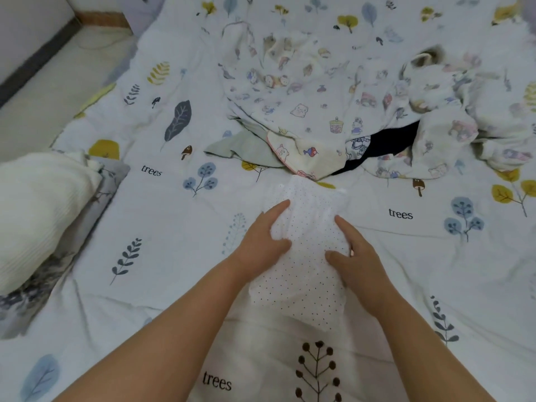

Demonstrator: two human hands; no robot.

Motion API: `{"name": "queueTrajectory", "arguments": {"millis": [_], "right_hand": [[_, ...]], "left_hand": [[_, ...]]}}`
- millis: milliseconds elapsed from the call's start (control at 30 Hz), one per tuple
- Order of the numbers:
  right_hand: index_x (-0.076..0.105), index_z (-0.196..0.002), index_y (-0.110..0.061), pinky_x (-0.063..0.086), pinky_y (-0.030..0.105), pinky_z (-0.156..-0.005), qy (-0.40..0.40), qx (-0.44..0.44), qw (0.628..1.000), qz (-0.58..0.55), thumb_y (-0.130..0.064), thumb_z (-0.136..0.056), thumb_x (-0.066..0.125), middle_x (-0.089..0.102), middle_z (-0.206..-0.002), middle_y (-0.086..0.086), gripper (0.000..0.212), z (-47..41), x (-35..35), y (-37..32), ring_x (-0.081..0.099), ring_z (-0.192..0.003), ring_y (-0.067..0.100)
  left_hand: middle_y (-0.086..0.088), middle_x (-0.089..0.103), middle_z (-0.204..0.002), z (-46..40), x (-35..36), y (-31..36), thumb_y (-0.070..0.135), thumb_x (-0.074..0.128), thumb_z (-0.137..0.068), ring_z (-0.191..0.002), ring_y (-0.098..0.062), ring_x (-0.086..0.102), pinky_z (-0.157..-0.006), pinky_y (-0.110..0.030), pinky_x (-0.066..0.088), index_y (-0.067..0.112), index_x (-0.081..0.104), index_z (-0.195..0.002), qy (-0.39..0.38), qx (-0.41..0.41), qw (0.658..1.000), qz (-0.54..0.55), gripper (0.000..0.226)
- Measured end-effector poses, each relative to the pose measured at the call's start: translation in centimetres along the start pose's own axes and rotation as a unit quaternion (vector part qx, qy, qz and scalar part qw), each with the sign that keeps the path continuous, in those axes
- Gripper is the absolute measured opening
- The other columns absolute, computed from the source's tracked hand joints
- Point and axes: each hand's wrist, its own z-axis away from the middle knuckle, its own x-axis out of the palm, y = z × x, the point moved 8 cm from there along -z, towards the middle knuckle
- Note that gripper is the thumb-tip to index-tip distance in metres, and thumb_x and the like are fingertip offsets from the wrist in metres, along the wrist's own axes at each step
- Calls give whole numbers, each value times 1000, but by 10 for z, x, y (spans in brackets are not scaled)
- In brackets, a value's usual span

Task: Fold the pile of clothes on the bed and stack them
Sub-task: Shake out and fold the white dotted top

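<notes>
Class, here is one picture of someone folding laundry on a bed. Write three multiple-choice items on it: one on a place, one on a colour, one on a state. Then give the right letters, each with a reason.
1. Where does the dotted garment lie?
A. On the floor
B. On the bedsheet, nearer the person than the pile of clothes
C. On top of the pile

2. What colour is the garment showing from under the pile's near edge, right of centre?
A. Red
B. Orange
C. Dark, near black

3. How are the hands placed?
A. Both rest on the dotted garment
B. Both are raised in the air
C. One holds a hanger

Answers
1 B: it lies on the sheet, with the pile behind it.
2 C: the dark garment shows there.
3 A: the left hand and right hand touch it, one on each side.
</notes>
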Motion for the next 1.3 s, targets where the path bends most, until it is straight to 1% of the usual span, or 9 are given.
{"name": "queueTrajectory", "arguments": {"millis": [167, 300, 467, 600, 700, 867, 1000, 1200, 1300], "right_hand": [[33, -142, -34, 40, 44, -106, -24, -33, 999, -7, -5, -89, 54, 38, -143, -7, 64, 18, 24, -47, 43, -127, 18], [36, -141, -31, 39, 38, -107, -47, -78, 996, -16, -1, -87, 55, 41, -138, -11, 65, 31, 57, -98, 42, -128, 12], [36, -140, -31, 39, 34, -106, -75, -122, 990, 2, -5, -85, 59, 42, -128, -19, 66, 42, 118, -147, 43, -124, 5], [33, -141, -32, 38, 32, -107, -97, -144, 985, 1, -10, -85, 60, 42, -136, -15, 66, 51, 182, -179, 41, -125, 5], [30, -143, -32, 37, 32, -108, -114, -160, 980, -9, -13, -85, 61, 39, -140, -13, 68, 56, 237, -204, 39, -127, 6], [26, -145, -28, 34, 22, -103, -143, -177, 973, -33, -12, -86, 60, 36, -131, -19, 69, 61, 326, -239, 36, -123, 0], [23, -147, -24, 31, 17, -99, -171, -174, 969, -25, -13, -88, 58, 35, -135, -14, 70, 60, 389, -248, 34, -122, 1], [16, -149, -19, 19, 9, -93, -174, -158, 969, 75, -18, -90, 57, 24, -152, -2, 72, 43, 445, -224, 25, -137, 12], [18, -148, -16, 29, 26, -104, -159, -132, 966, 156, -25, -90, 57, 28, -147, 6, 70, 29, 454, -204, 32, -133, 20]], "left_hand": [[14, 28, -149, 30, -50, 21, 2, 57, -84, -138, -3, 22, -107, -19, 20, 38, 31, -141, 46, 12, 999, -13, 72], [23, 31, -134, 55, -105, 33, 2, 57, -84, -132, -8, 35, -107, -28, 34, 41, 33, -139, 83, 11, 997, 1, 72], [24, 32, -138, 82, -182, 33, 2, 57, -84, -124, 7, 30, -92, -5, 30, 45, 36, -136, 120, 27, 992, -20, 71], [22, 34, -139, 107, -252, 25, 2, 57, -83, -112, 17, 41, -80, -1, 37, 46, 38, -134, 141, 28, 988, -47, 71], [25, 32, -137, 123, -309, 17, 0, 57, -83, -107, 21, 36, -70, 11, 29, 43, 36, -137, 156, 27, 983, -90, 72], [24, 33, -140, 143, -396, -7, -1, 60, -80, -120, 13, 29, -76, 11, 24, 40, 38, -138, 176, 5, 974, -144, 74], [30, 32, -132, 153, -445, -33, -3, 60, -81, -101, 25, 38, -73, 10, 28, 39, 39, -138, 177, -11, 969, -170, 74], [23, 31, -135, 147, -469, -103, 1, 63, -83, -124, 6, 27, -99, -11, 18, 30, 34, -142, 167, -66, 962, -204, 72], [3, 35, -148, 140, -462, -135, 10, 62, -86, -136, -14, 30, -104, -20, 21, 27, 31, -144, 182, -87, 952, -228, 67]]}}
